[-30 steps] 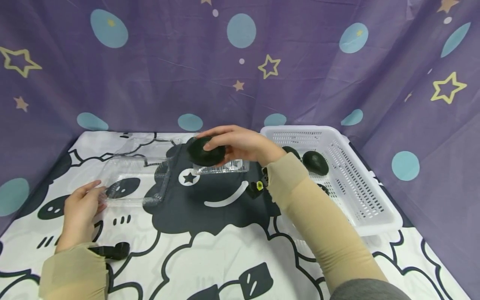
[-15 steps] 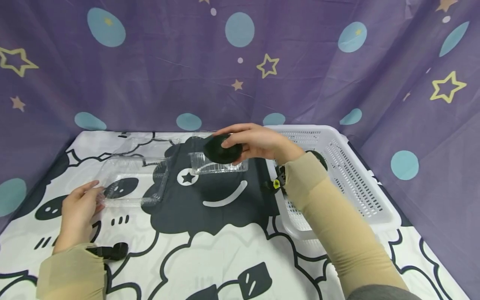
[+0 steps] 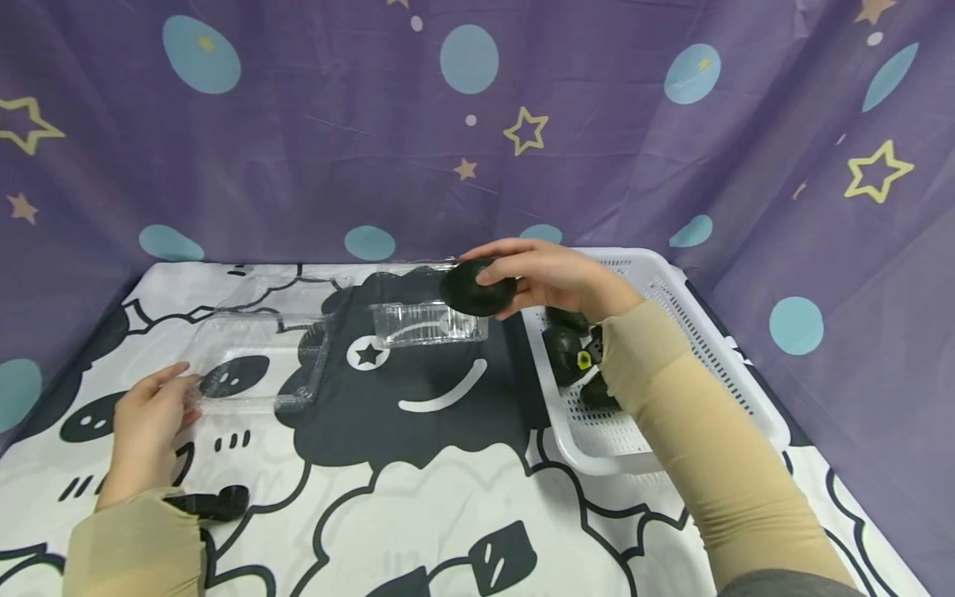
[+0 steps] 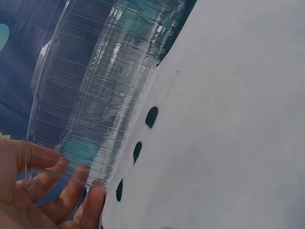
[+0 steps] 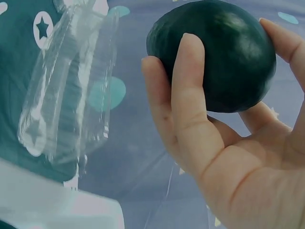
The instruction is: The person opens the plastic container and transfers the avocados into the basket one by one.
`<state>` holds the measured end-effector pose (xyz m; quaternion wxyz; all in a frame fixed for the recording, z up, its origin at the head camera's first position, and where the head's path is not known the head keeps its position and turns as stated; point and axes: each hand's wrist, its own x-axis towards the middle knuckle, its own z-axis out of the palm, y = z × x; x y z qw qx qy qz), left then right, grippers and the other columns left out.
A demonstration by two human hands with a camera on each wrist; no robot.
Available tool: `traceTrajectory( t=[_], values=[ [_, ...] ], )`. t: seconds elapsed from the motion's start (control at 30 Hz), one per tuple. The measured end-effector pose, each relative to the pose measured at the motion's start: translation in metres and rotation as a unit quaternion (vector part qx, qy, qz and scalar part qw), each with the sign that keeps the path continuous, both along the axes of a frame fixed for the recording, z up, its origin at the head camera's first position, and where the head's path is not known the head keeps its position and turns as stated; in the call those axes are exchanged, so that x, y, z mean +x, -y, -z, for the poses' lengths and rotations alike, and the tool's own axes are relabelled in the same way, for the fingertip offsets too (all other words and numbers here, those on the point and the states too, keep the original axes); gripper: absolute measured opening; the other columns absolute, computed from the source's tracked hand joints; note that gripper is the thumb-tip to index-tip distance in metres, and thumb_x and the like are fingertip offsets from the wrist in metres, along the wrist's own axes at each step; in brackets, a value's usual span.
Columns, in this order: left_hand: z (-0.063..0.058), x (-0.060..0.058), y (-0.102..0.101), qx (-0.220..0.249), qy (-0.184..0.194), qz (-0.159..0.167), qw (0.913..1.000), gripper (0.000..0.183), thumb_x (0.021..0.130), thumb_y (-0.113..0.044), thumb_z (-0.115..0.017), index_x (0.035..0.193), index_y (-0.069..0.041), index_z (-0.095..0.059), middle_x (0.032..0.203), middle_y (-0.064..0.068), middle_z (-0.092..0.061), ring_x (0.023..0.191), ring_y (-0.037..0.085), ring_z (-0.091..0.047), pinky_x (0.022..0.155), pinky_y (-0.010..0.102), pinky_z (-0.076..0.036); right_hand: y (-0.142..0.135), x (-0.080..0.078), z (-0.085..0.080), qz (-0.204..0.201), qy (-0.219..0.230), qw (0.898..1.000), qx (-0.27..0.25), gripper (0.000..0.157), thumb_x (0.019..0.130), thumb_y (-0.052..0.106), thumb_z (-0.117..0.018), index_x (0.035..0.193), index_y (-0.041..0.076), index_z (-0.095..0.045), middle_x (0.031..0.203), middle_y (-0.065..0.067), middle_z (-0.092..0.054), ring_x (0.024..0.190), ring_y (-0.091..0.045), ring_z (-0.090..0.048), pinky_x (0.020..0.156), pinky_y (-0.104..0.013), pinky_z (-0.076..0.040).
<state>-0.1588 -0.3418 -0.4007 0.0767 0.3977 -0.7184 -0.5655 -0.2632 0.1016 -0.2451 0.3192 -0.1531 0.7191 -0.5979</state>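
Note:
My right hand (image 3: 548,274) grips a dark green avocado (image 3: 477,288) between thumb and fingers. The avocado is in the air, between a small clear plastic box (image 3: 429,325) and the white basket (image 3: 734,390). In the right wrist view the avocado (image 5: 224,57) looks smooth and shiny, with the fingers round its side. My left hand (image 3: 152,414) holds the near left corner of a larger clear plastic container (image 3: 257,356) that stands on the cloth with its lid raised at the back. The left wrist view shows fingers at the ribbed wall of the container (image 4: 90,95).
Several dark avocados (image 3: 561,355) lie in the basket, partly hidden by my right forearm. A patterned cloth (image 3: 433,514) with cartoon faces covers the table. A purple curtain (image 3: 336,149) hangs behind it.
My right hand has moved right with the avocado, from over the small clear box toward the basket. The left hand still holds the same corner of the larger container.

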Motion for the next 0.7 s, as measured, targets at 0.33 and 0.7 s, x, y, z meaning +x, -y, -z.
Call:
traceTrajectory(
  t=[0.33, 0.7],
  values=[
    [-0.001, 0.002, 0.000, 0.007, -0.013, 0.004, 0.9999, 0.053, 0.100, -0.026, -0.050, 0.152, -0.020, -0.042, 0.091, -0.010, -0.050, 0.076, 0.005, -0.048, 0.056, 0.013, -0.046, -0.033, -0.003, -0.002, 0.014, -0.013, 1.000, 0.011, 0.054, 0.094, 0.012, -0.061, 0.147, 0.012, -0.048, 0.144, -0.017, -0.049, 0.099, -0.025, -0.070, 0.075, -0.036, -0.061],
    [0.000, 0.000, 0.001, 0.032, -0.020, -0.005, 0.9993, 0.053, 0.099, -0.025, -0.052, 0.152, -0.023, -0.043, 0.092, -0.010, -0.050, 0.077, 0.007, -0.048, 0.055, 0.013, -0.046, -0.063, 0.003, 0.000, 0.042, -0.035, 0.998, 0.020, 0.053, 0.097, 0.010, -0.058, 0.148, 0.008, -0.045, 0.144, -0.008, -0.048, 0.063, -0.011, -0.062, 0.086, -0.043, -0.059]
  ],
)
